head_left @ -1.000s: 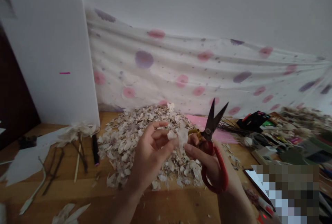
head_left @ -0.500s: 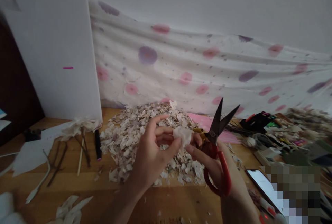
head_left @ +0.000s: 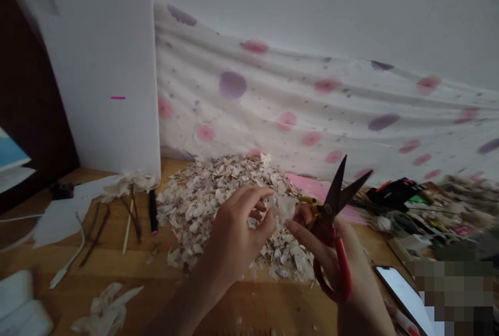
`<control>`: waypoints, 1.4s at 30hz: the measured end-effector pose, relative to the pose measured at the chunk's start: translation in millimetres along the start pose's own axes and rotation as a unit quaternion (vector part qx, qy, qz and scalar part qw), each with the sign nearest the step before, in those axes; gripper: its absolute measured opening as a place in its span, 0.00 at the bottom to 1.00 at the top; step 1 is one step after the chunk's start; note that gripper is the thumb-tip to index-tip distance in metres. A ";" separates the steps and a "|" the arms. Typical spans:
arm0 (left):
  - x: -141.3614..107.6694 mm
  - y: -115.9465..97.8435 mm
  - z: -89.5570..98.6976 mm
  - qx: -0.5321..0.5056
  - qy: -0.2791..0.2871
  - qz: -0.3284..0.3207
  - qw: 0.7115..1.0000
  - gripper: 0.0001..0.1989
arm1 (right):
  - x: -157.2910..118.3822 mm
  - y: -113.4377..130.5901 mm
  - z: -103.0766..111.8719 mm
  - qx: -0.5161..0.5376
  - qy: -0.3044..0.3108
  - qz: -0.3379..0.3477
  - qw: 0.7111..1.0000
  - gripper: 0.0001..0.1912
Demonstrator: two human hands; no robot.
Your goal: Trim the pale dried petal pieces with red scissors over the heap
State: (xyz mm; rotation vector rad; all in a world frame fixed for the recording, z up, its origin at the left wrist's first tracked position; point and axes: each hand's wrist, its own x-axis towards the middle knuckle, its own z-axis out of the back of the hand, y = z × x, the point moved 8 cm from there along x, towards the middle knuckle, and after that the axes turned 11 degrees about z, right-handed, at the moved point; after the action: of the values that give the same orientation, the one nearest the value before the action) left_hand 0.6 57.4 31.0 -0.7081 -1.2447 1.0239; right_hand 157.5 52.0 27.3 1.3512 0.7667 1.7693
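Note:
My left hand [head_left: 244, 227] is over a large heap of pale, dry petal-like pieces [head_left: 191, 222], fingers curled with thumb and fingertips apart. A thin whitish piece [head_left: 286, 206] sits between the two hands, nearest my right fingertips. Around my right hand [head_left: 315, 237] are red-handled scissors [head_left: 338, 253], their dark blades spread and pointing up and away. A yellow-handled tool [head_left: 310, 201] shows behind the right fingers. Whether the left fingertips touch the whitish piece is hard to tell.
On the left lie twigs [head_left: 95, 232], a black marker [head_left: 153, 211], white paper [head_left: 64, 216] and a white cable [head_left: 72, 258]. Pale strips [head_left: 107, 310] lie in front. To the right are a phone [head_left: 405, 294], pink paper [head_left: 312, 188] and a black pouch [head_left: 395, 193].
My left fingers have come away from the whitish piece they were pinching. The view has shifted, so most things appear slightly farther right.

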 end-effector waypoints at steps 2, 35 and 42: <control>0.6 -0.8 0.4 -0.005 0.009 -0.007 1.000 0.14 | -1.3 -1.6 0.9 -0.012 0.016 -0.001 1.000 0.16; -2.2 6.2 -6.8 -0.204 -0.012 0.115 0.972 0.15 | -7.1 -25.3 4.9 0.138 -0.087 -0.113 0.980 0.22; -4.6 0.8 2.2 -0.117 -0.059 0.076 0.988 0.17 | -6.4 -12.5 2.9 0.110 -0.079 -0.077 0.988 0.21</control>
State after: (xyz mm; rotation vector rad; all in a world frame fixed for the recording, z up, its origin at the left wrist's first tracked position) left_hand -1.8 53.3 28.8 -0.9476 -1.4462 1.0666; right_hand 163.8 53.1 14.5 1.5123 0.9734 1.4710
